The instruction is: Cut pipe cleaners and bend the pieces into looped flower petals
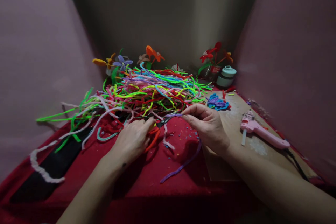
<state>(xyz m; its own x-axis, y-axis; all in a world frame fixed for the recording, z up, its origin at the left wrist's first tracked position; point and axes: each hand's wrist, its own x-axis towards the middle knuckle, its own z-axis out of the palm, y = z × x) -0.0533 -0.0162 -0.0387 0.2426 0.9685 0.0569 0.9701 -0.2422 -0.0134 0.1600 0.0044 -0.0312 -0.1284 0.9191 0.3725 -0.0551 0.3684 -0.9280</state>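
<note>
My left hand (135,135) is closed around a pair of scissors with orange handles (153,141). The dark blades point up and to the right, at the near end of a purple pipe cleaner (181,163). My right hand (207,126) pinches that pipe cleaner between thumb and fingertips. A short end sticks out leftward over the blades, while the long tail curves down onto the red cloth. Whether the blades are cutting into it cannot be made out. Small coloured clippings (185,134) lie scattered on the cloth between my hands.
A big heap of multicoloured pipe cleaners (157,89) covers the table's back. Right of it are a blue and purple bundle (217,102), a pale green jar (227,76) and a pink glue gun (265,133) on a brown board (223,168). Pipe-cleaner flowers (154,54) stand behind.
</note>
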